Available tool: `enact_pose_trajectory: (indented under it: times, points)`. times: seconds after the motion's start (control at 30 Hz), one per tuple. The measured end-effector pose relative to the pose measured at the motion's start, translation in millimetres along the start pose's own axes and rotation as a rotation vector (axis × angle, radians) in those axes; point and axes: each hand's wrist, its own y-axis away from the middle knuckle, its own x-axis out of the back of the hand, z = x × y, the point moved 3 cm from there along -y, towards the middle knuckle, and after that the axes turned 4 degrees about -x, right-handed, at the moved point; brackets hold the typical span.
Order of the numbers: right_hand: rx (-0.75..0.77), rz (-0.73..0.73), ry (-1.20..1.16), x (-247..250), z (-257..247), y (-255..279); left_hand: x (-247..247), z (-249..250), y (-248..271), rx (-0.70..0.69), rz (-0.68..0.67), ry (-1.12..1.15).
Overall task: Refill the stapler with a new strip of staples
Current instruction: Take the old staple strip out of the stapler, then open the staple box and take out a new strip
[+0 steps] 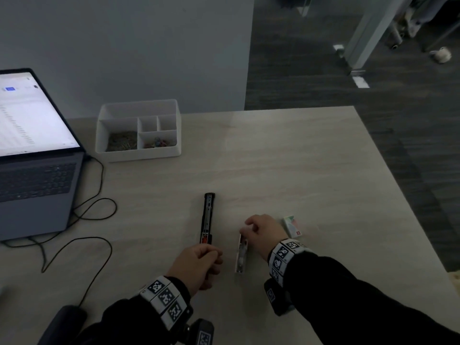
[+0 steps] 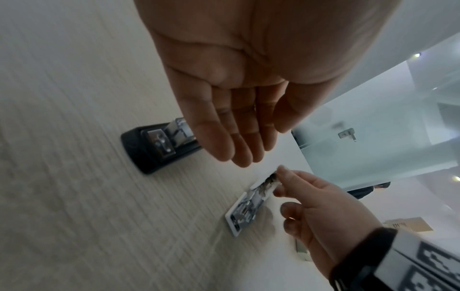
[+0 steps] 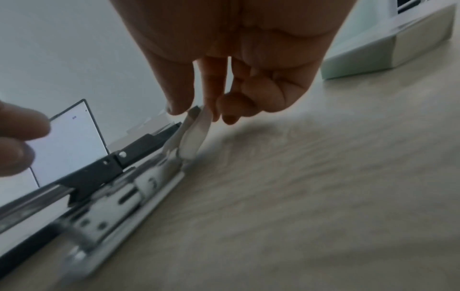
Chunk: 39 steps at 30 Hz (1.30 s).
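The black stapler body (image 1: 207, 217) lies lengthwise on the table with its metal staple channel facing up, and its end (image 2: 149, 149) shows in the left wrist view. A white stapler part (image 1: 241, 256) lies to its right, apart from it. My right hand (image 1: 245, 229) pinches that part's far end between thumb and fingers (image 3: 179, 106), and the white end (image 3: 196, 128) is tilted up off the table. My left hand (image 1: 216, 257) hovers just at the near end of the black body, fingers (image 2: 239, 153) relaxed and holding nothing. A small staple box (image 1: 292, 226) sits right of my right hand.
An open laptop (image 1: 32, 150) stands at the left with its black cable (image 1: 99, 212) looping across the table. A white desk organiser (image 1: 139, 130) with clips sits at the back. The table's right edge (image 1: 398, 183) drops to dark floor.
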Motion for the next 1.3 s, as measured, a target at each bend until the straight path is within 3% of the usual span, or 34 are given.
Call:
enact_pose_trajectory:
  times: [0.13,0.2,0.3,0.37,0.5,0.6,0.7,0.8,0.97,1.03,1.1,1.2,1.3]
  points:
    - [0.078,0.259,0.114,35.2,19.6,9.4,6.2,-2.5,-7.2,-0.017,0.011,-0.044]
    - [-0.001,0.312,0.154,48.5,38.5,11.8,8.2,-1.1,-9.0,-0.024,0.013,-0.041]
    - [-0.122,0.241,0.224,53.7,64.9,11.4,6.7,5.3,-7.0,-0.03,0.009,-0.03]
    - [-0.114,0.171,0.212,50.8,71.3,13.5,3.8,10.3,-3.8,-0.033,0.004,-0.03]
    - [0.02,0.154,0.083,37.3,56.3,30.0,-1.3,14.0,1.3,-0.03,-0.005,-0.031]
    - [0.291,0.125,-0.022,14.2,30.8,49.9,-5.9,16.4,5.5,-0.01,-0.014,0.03]
    - [0.496,0.035,-0.058,-3.7,3.9,69.7,-12.3,19.5,12.6,0.053,-0.108,0.195]
    - [0.551,0.038,-0.106,-10.4,-9.8,77.8,-12.3,18.6,19.2,0.043,-0.198,0.256]
    - [0.578,0.043,-0.128,-10.9,-17.1,86.8,-3.8,12.6,28.0,0.036,-0.205,0.339]
    - [0.535,0.043,-0.163,-8.3,-18.5,90.7,0.3,9.3,29.3,0.034,-0.171,0.363]
    - [0.393,0.036,-0.256,-6.6,-18.7,92.5,4.4,5.6,29.5,0.037,-0.111,0.387]
    - [0.172,-0.043,-0.564,-8.7,-19.5,91.2,10.2,1.7,29.7,0.033,-0.051,0.404]
    - [0.094,-0.079,-0.691,-9.6,-22.6,91.7,13.5,0.3,31.8,0.024,-0.044,0.396]
